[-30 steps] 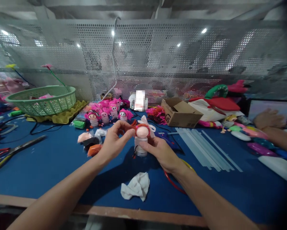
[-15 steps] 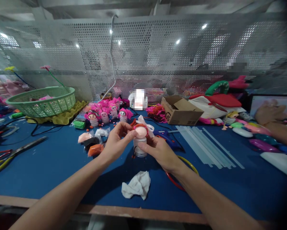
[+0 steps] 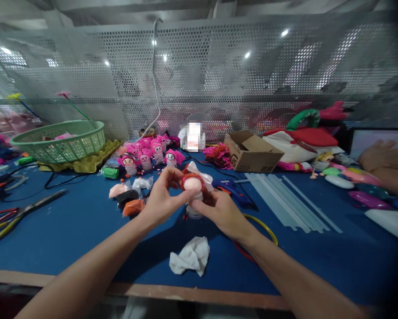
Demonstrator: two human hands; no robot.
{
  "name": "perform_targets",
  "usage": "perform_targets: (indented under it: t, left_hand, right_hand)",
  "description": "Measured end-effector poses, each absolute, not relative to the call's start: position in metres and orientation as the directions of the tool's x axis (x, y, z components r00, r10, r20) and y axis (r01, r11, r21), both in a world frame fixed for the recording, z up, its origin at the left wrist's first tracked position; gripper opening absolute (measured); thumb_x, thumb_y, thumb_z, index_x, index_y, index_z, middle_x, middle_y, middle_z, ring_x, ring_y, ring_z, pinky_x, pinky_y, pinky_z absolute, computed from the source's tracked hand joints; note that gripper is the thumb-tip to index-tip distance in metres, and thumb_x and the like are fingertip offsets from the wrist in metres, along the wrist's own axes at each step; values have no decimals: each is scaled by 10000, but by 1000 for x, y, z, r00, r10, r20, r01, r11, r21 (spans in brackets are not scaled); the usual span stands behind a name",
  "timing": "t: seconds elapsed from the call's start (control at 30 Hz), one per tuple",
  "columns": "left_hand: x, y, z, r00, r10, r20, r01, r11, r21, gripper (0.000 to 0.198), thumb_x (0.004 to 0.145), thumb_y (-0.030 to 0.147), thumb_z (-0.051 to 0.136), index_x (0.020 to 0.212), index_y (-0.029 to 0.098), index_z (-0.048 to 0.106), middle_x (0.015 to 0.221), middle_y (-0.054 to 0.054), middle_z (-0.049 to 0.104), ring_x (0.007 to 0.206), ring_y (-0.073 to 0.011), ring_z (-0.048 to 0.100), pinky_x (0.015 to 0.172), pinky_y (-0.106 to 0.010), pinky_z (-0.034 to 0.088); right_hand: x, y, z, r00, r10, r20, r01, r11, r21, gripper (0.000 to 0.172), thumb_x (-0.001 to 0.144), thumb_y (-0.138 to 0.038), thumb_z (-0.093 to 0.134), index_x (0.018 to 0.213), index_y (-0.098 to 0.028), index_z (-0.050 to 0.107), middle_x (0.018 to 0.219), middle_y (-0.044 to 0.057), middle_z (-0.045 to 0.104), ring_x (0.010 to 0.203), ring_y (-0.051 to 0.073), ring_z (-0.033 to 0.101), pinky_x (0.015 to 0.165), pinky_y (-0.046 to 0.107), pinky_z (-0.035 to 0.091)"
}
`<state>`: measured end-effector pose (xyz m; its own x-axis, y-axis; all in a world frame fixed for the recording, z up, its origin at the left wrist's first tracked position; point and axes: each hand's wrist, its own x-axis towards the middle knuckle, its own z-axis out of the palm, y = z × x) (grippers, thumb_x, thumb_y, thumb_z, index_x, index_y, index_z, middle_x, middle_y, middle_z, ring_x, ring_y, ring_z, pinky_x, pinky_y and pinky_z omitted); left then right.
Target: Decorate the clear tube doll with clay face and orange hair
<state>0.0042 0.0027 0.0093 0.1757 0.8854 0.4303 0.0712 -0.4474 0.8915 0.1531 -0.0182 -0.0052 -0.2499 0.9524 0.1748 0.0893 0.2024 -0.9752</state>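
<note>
Because the left hand [image 3: 165,192] and the right hand [image 3: 220,210] both hold the little doll [image 3: 192,184], it is upright and likely steady, over the middle of the table [image 3: 79,230]. Left fingers pinch its red-haired head, thumb on the plain face, and the right hand wraps the body, perhaps to stop it turning. I can't tell if its bottom touches the table. Going round the doll like a clock, pink-haired dolls [image 3: 146,160] stand bunched at ten, maybe to be out of the way. A cardboard box [image 3: 259,157] sits at two. Pale strips [image 3: 285,201] lie side by side at three, perhaps for easy picking. Bagged lumps [image 3: 134,207] lie at nine, near the left hand, and a crumpled tissue [image 3: 190,256] at six.
</note>
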Motion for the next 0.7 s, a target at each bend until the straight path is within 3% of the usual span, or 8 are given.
perform_targets:
  t: [0.33, 0.7]
  left_hand:
    - [7, -2, 11, 158, 893, 421, 103, -439, 893, 311, 633, 260, 667, 815, 181, 428, 799, 3, 505, 717, -105, 484, 659, -224, 391]
    - [6, -4, 13, 209, 908, 363, 69, -384, 921, 262, 693, 290, 624, 843, 171, 446, 835, -13, 537, 752, -115, 508, 685, -235, 399]
  right_hand:
    - [150, -20, -7, -213, 941, 263, 173, 301, -938, 391, 672, -362, 622, 1002, -156, 584, 854, 56, 667, 813, 237, 613, 718, 336, 489]
    - [149, -21, -7, -239, 934, 267, 180, 313, -933, 377, 686, -335, 609, 1011, -146, 568, 869, 56, 659, 808, 219, 613, 732, 325, 485]
